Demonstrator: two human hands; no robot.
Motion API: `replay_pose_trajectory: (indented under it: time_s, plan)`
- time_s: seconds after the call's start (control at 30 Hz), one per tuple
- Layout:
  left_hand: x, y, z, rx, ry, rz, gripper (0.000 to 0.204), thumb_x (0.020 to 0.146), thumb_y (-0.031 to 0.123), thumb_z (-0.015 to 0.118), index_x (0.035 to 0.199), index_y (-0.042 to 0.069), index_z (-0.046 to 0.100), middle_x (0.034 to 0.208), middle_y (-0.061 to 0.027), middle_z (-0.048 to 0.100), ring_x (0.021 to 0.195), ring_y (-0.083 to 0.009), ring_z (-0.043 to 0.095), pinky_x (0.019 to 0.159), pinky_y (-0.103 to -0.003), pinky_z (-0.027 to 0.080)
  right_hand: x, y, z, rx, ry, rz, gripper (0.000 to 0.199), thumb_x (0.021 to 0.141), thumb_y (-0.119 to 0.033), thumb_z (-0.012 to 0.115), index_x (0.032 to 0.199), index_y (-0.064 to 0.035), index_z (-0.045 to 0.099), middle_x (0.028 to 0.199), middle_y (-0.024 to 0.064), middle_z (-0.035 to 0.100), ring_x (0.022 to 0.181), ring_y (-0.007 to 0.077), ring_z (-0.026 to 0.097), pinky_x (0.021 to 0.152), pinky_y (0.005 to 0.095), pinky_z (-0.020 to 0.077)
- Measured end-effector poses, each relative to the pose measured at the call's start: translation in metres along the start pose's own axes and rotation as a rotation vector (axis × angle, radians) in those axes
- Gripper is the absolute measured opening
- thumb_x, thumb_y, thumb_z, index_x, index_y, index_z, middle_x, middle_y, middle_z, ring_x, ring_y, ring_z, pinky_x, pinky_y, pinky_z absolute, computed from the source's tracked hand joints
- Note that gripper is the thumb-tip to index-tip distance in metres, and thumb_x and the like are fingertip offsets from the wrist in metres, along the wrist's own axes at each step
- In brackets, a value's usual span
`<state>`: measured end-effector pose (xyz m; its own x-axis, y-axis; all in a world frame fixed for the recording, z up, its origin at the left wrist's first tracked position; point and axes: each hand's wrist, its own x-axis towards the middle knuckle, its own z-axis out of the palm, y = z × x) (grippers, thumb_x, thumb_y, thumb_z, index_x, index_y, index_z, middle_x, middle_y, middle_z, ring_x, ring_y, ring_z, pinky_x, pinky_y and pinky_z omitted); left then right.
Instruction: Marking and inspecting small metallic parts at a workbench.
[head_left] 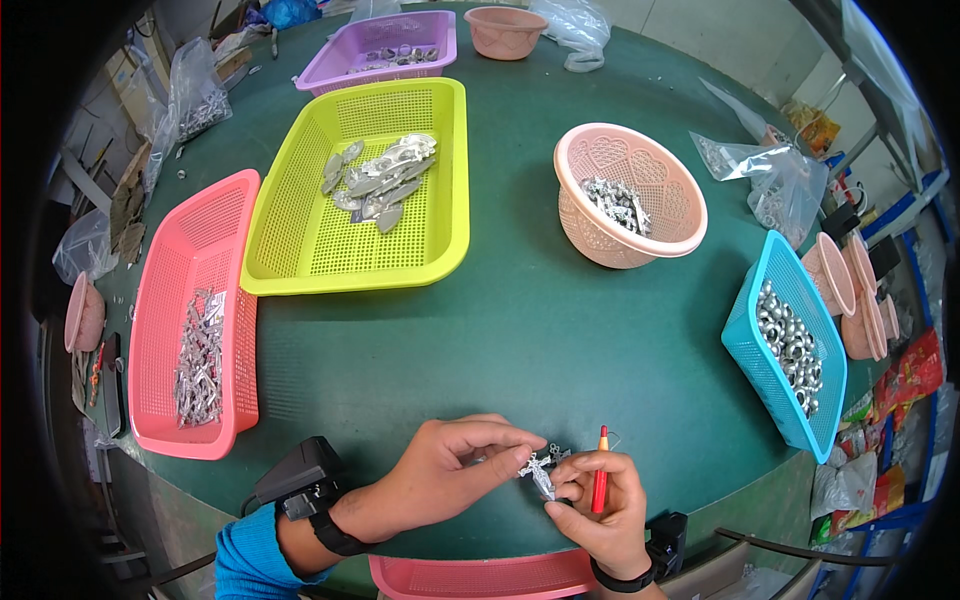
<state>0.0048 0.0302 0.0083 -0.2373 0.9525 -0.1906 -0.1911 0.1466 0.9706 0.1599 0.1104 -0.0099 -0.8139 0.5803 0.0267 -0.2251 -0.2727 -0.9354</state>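
Just above the table's near edge, my two hands meet at a small silver metal part [541,478]. My left hand [445,472] reaches in from the left, its thumb and forefinger closed on the part's upper end. The fingers of my right hand [612,505] are curled at the lower end of the same part. A red pen-shaped tool [600,480] also stands upright in my right hand, between the fingers. A few tiny metal pieces [557,453] show behind the fingertips; their exact shape is too small to tell.
A pink basket [245,390] of small silver parts lies left, beside a yellow-green basket [455,230] of flat grey pieces. Farther back are a purple basket [449,40] and a round peach basket [690,205]. Right stands a blue basket [745,340] of rings. Another pink basket [480,578] sits below the near edge.
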Motion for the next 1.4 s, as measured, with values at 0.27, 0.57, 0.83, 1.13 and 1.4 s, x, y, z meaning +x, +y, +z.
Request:
replay_pose_trajectory:
  time_s: [0.27,0.57,0.83,1.13,1.4]
  plan:
    - [0.001,0.0,-0.001,0.016,-0.009,0.004,0.015,0.077,0.005,0.047,0.09,0.001,0.055,0.078,-0.003,0.051,0.071,-0.0055,0.047,0.062,-0.017,0.038,0.0,-0.002,-0.001,0.0,0.009,0.022,0.037,0.066,0.014,0.049,0.098,-0.0006,0.036,0.093,0.0126,0.045,0.088,0.0167,0.047,0.075,0.0285,0.0419]
    - [0.001,-0.005,-0.001,-0.049,0.037,-0.036,0.011,0.076,0.006,0.05,0.082,-0.001,0.054,0.076,-0.0042,0.052,0.069,-0.0063,0.048,0.06,-0.017,0.039,-0.001,-0.003,0.0,0.021,0.021,0.076,0.023,0.073,0.008,0.045,0.094,0.0018,0.037,0.092,0.0168,0.049,0.082,0.0197,0.053,0.071,0.0285,0.0445]
    - [0.001,-0.008,0.001,-0.05,0.094,0.003,0.015,0.075,0.015,0.054,0.078,0.001,0.057,0.062,0.0015,0.053,0.056,-0.0011,0.044,0.049,-0.015,0.036,-0.001,-0.006,0.002,0.052,-0.019,0.111,0.022,0.073,0.008,0.044,0.094,0.0033,0.037,0.092,0.0188,0.049,0.084,0.0231,0.053,0.073,0.0313,0.0447]
    - [0.002,-0.008,0.001,-0.012,0.098,-0.009,0.019,0.077,0.018,0.052,0.076,0.0,0.057,0.058,0.0018,0.049,0.053,-0.001,0.041,0.046,-0.015,0.033,-0.001,-0.005,0.001,0.031,-0.058,0.105,0.026,0.071,0.011,0.043,0.095,0.0041,0.036,0.092,0.0187,0.049,0.086,0.0235,0.052,0.074,0.0321,0.0442]
    - [0.002,-0.008,0.001,-0.037,0.095,-0.006,0.019,0.077,0.018,0.051,0.076,-0.001,0.056,0.058,0.0017,0.049,0.053,-0.0011,0.041,0.046,-0.015,0.033,-0.002,-0.004,0.0,0.034,-0.082,0.087,0.026,0.071,0.012,0.041,0.095,0.0044,0.036,0.095,0.019,0.047,0.088,0.0236,0.051,0.075,0.0314,0.0438]
